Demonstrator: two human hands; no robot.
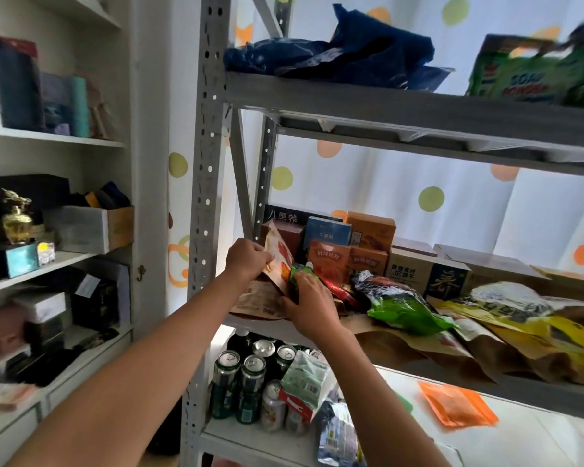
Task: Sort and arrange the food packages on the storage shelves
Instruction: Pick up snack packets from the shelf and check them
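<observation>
My left hand pinches the edge of a red-and-kraft snack pouch that stands tilted at the left end of the middle shelf of a grey metal rack. My right hand grips a small green packet just right of that pouch, with its thumb on a flat kraft pouch lying underneath. Behind them stand orange boxes, a blue box and a dark box. A green-and-black bag and yellow and brown bags lie to the right.
The grey upright post stands just left of my hands. Blue bags and a green soap powder box sit on the top shelf. Drink cans, packets and an orange pouch lie on the lower shelf. A white bookcase stands at left.
</observation>
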